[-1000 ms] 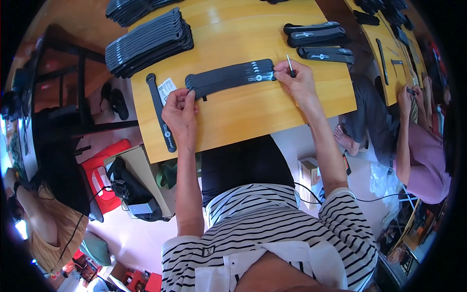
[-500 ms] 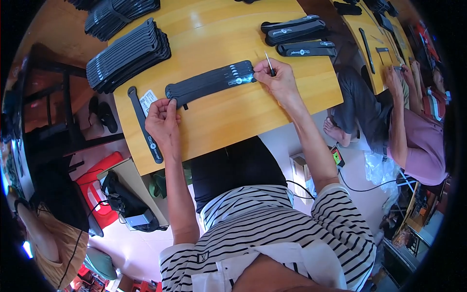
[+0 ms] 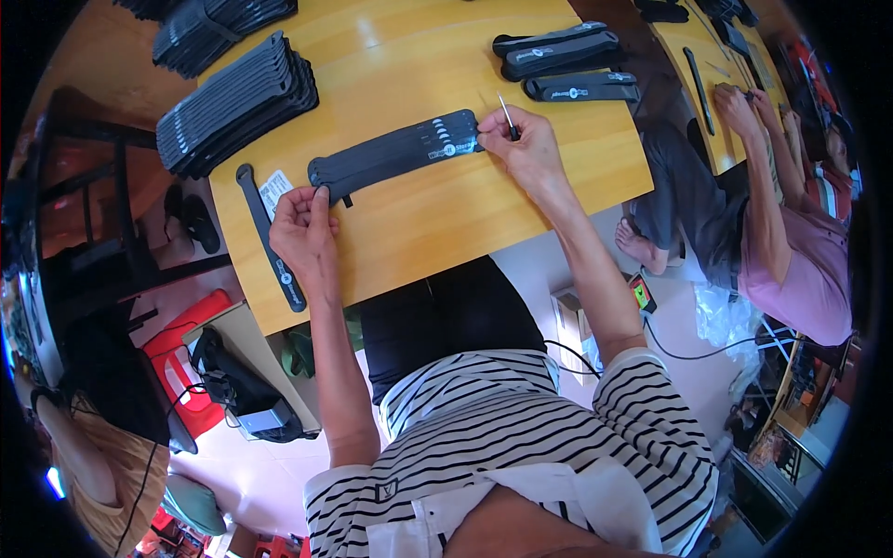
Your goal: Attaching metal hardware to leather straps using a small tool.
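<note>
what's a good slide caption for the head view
Left hand and right hand at opposite ends of overlapping black straps on a yellow table, a thin tool in the right.

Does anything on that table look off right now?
No spill or damage is visible. A small black tab pokes out below the strap bundle near the left hand, and a lone strap lies on the table, apart from the stacked straps.

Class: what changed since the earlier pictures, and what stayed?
The view swung, sliding the table left in frame. A co-worker's hand moved farther over another table. The left hand and right hand stay at opposite ends of the strap bundle, the right keeping its pointed tool.
</note>
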Tool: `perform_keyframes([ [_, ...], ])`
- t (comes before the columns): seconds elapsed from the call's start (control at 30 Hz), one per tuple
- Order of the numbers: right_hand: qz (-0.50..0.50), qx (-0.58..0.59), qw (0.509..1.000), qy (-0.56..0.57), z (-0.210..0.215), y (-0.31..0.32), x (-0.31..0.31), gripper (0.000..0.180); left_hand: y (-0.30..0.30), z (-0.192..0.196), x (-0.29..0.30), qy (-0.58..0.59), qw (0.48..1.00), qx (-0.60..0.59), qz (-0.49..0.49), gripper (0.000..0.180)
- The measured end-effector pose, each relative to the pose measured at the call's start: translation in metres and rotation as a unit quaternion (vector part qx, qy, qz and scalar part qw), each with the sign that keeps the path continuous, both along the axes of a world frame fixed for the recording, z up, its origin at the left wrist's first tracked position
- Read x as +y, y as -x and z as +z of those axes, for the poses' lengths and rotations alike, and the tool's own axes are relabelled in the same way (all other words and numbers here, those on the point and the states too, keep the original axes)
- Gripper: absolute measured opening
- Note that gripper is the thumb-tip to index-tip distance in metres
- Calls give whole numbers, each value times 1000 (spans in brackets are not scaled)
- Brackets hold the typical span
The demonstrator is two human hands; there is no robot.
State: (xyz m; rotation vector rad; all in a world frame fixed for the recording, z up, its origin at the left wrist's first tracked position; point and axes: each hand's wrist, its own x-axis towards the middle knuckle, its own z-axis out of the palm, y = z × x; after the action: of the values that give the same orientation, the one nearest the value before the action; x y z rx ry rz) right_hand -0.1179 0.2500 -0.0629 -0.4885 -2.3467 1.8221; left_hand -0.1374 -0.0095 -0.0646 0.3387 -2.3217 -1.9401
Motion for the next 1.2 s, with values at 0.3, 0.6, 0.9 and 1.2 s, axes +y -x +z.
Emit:
perform_keyframes([
  [0.3,-8,17,1000,20,-4,2,-1,9,1,-3,-3,-17,1000,8,-2,9],
  [0.6,1,-1,1000,15,-3,1,1,9,-1,1,-1,6,1000,-4,4,10],
  [0.9,-6,-10,1000,-4,1,1,-3,8,1,0,-2,1,1000,-4,8,9],
  [1.2,-10,-8,1000,-21,1,0,-1,8,1,-1,0,16,1000,2,7,9],
])
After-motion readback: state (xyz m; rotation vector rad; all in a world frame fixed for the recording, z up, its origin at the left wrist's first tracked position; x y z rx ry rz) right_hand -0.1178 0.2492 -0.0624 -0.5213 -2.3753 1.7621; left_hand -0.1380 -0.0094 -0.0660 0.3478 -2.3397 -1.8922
